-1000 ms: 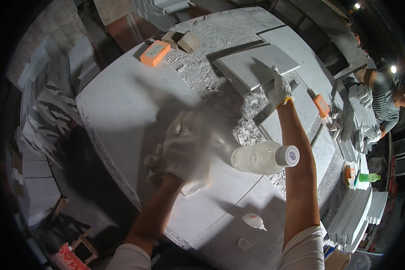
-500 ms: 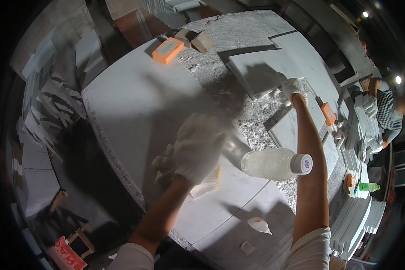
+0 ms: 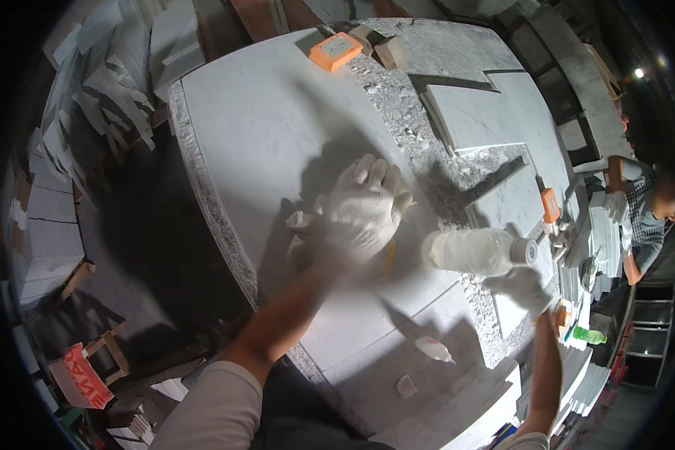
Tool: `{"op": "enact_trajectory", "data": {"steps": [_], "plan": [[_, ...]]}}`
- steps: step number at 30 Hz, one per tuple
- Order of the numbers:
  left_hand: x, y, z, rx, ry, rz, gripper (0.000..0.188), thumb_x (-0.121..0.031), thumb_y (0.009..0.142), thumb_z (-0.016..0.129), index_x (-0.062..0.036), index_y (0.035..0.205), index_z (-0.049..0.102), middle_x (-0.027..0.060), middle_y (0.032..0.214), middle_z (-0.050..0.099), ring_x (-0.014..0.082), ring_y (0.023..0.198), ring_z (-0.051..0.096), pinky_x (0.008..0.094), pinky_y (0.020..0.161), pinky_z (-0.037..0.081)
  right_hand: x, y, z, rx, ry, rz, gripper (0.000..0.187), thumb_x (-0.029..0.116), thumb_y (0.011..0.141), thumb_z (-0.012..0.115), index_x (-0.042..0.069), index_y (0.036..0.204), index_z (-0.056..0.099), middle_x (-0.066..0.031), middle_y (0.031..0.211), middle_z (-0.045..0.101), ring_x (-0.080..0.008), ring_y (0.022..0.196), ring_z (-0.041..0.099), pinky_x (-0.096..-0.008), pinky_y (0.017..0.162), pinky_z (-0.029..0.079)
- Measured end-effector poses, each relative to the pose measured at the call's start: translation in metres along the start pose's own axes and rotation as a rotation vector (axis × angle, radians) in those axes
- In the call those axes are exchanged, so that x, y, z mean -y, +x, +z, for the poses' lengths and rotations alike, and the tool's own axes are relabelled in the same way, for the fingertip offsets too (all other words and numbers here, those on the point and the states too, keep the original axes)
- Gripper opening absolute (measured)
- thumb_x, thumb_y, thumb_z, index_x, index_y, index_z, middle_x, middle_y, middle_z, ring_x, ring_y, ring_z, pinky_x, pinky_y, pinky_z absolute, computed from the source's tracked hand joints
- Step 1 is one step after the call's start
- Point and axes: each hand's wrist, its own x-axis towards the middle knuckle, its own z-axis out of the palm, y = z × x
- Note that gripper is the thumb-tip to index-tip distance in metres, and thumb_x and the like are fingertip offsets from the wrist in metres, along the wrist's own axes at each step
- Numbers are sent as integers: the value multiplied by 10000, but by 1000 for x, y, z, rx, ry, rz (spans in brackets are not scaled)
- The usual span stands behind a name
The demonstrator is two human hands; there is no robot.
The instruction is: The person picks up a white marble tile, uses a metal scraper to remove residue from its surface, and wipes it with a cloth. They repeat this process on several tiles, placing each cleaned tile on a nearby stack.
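Note:
My left hand (image 3: 364, 214), in a white knitted glove, is over the large pale marble slab (image 3: 247, 142). Its fingers are curled, and whatever they close on is hidden beneath them. Crumpled white fabric (image 3: 300, 229) shows beside its wrist side, and a glove's yellow edge (image 3: 391, 257) peeks out below. My right hand (image 3: 523, 291), also in a white glove, is just below the capped end of a clear plastic bottle (image 3: 469, 252). Motion blurs its fingers, and I cannot tell if they hold anything. A small white squeeze bottle (image 3: 433, 349) lies nearer to me.
An orange box (image 3: 336, 51) sits beside brown blocks (image 3: 388, 51) at the far edge. Cut slab pieces (image 3: 480, 112) lie over rough white rubble. Another orange box (image 3: 550, 205) is at right. A co-worker (image 3: 641, 206) is beyond stacked slabs (image 3: 601, 240); more slabs stand at left.
My right hand has drawn back from the cut slab piece toward me, down past the clear bottle. My left hand has shifted up and right over the slab. The whole view has turned somewhat.

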Motion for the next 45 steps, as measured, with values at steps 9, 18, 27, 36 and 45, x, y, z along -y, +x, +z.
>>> {"op": "enact_trajectory", "data": {"steps": [9,18,27,36,45], "plan": [[1,1,-14,127,0,-32,318,-359,985,530,-51,1015,605,84,1016,577,224,1022,511,363,947,431,-2,32,109,97,1191,-226,721,295,883,802,8,1446,453,-163,1270,644,-213,1116,652,-302,944,569],[4,-9,-11,163,178,20,388,-357,1006,533,-37,1185,660,137,1255,627,316,1283,526,450,1119,399,214,112,62,-280,645,-515,397,164,970,694,-11,1304,570,-109,1193,681,-200,993,690,-286,878,595],[2,-12,-12,152,-237,-104,370,-349,998,556,-48,1189,657,129,1248,621,297,1268,536,441,1086,426,340,144,139,-301,596,-336,670,194,859,804,12,1409,466,-148,1274,632,-268,1125,631,-367,984,537],[4,-6,-16,140,-268,-97,353,-335,1000,555,-45,1182,641,121,1224,615,279,1264,534,437,1063,438,355,143,147,-280,589,-384,990,212,754,907,41,1532,320,-193,1395,552,-334,1293,543,-434,1108,458],[9,-7,-12,154,-352,-128,336,-321,1002,553,-42,1174,626,113,1201,610,260,1261,531,432,1040,450,286,108,143,-376,782,-357,988,126,806,798,65,1609,224,-220,1604,375,-326,1496,366,-357,1215,339]]}}
